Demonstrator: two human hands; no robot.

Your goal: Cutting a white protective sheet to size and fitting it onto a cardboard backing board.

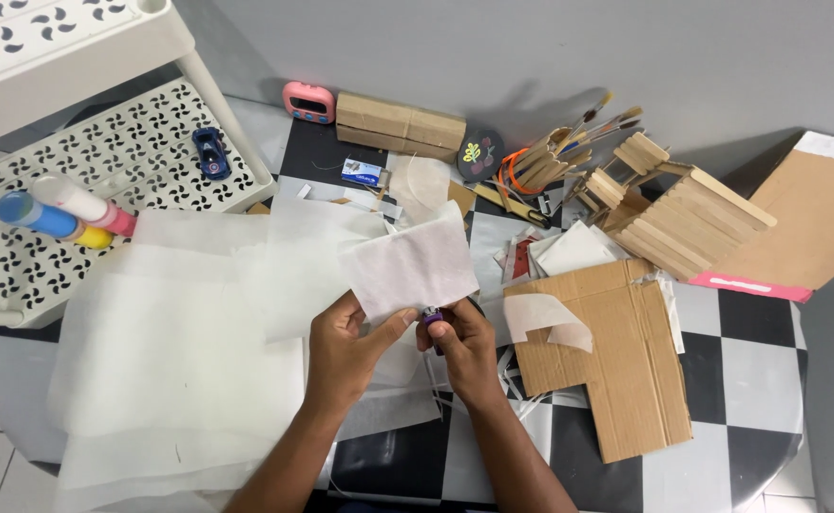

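I see my left hand (pixel 345 344) lifted a little above the checkered table (pixel 749 370), thumb and forefinger pinched together on the lower edge of a small white paper piece (pixel 409 266). The sheet stands up and away from me, fanning out above the knuckles; held by its bottom edge like this, its near face stays open toward my other hand. My right hand (pixel 462 344) sits just beside it, fingers curled tight around a small purple glue stick (pixel 433 316), whose tip pokes out between thumb and forefinger right at the paper's lower right corner. I judge the two are touching or nearly so, though the thumb hides the exact contact.

The paper piece therefore lies above both hands, its bottom edge clamped by the left fingertips and its corner meeting the tip of the stick at the right.

Below my wrists spread large white tissue sheets (pixel 170 361), overlapping loosely across the left half of the table. To the right lies a cut cardboard piece (pixel 616 370) with a curled white scrap on it. Farther back stand a craft-stick house (pixel 683 214), a holder of paintbrushes (pixel 569 142), and a pink timer (pixel 308 103). On the white perforated shelf (pixel 141 142) at left rest paint tubes (pixel 65 211) and a blue toy car (pixel 211 152)
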